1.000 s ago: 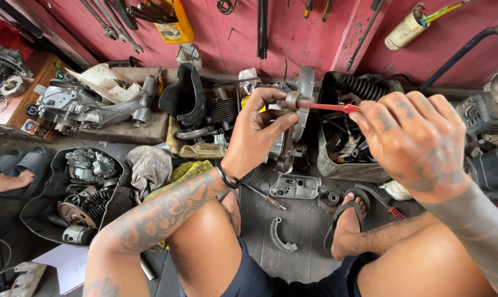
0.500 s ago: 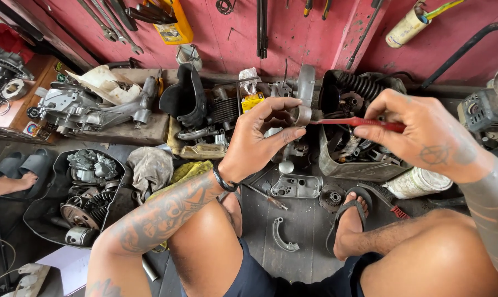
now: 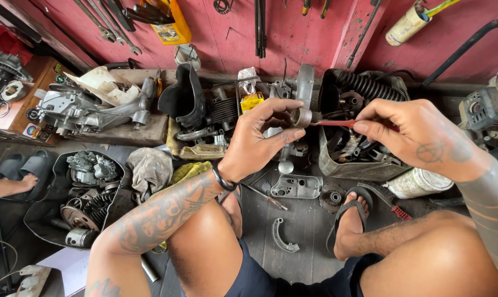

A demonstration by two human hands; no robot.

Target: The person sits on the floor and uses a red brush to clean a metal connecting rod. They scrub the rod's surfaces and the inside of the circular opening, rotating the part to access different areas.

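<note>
Our left hand (image 3: 254, 144) has its grip closed around a metal rod part (image 3: 299, 117), thumb and fingers pinching the round top end, with the rest of the part hanging down to a knob just below the hand. Our right hand (image 3: 419, 137) is pinched tight on a red-handled tool (image 3: 337, 123), whose tip touches the round end of the part. Both are held up in the air in front of us, over the floor.

Right behind the hands sits a beat-up bin (image 3: 348, 159) full of springs and bits. On the floor below there's a flat metal cover (image 3: 294, 187), a gear (image 3: 331, 197) and a curved brake shoe (image 3: 282, 236) near our sandal (image 3: 345, 217). Off to the left there's a rag (image 3: 149, 168), then an engine casing (image 3: 89, 107) on a wooden surface (image 3: 128, 132).
</note>
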